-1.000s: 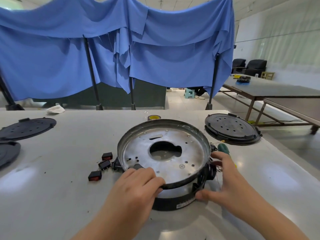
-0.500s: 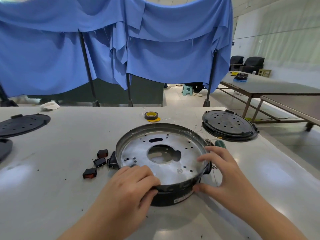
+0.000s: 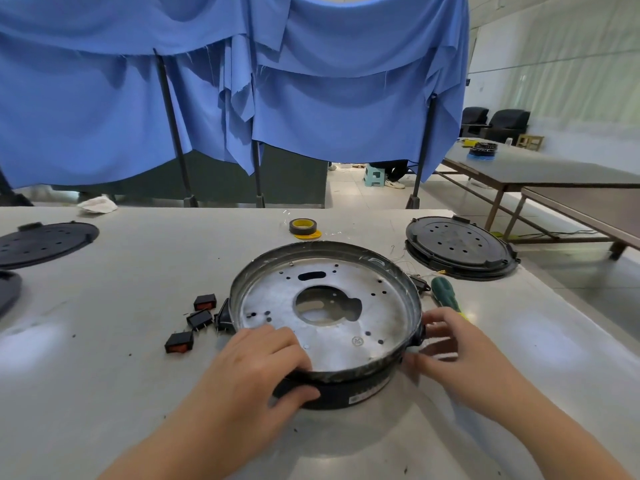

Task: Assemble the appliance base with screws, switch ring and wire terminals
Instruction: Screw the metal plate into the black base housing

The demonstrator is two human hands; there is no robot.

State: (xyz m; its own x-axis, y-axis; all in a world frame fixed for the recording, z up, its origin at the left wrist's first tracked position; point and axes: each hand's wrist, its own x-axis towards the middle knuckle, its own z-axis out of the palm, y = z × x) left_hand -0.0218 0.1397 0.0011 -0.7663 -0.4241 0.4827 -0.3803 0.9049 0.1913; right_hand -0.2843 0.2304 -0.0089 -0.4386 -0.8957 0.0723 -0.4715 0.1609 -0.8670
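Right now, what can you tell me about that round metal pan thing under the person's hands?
The round base lies flat on the pale table. It has a dull silver metal plate with small holes and a big central cutout, a raised rim and a black outer wall. The left hand grips its near edge; the right hand touches its right side.

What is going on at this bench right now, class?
A person is working on a round appliance base on a pale table. The left hand grips its near rim, thumb on the black side wall; the right hand touches its right edge. Loose rocker switches lie to the left, a green-handled screwdriver to the right, a tape roll behind. No tool is in hand.
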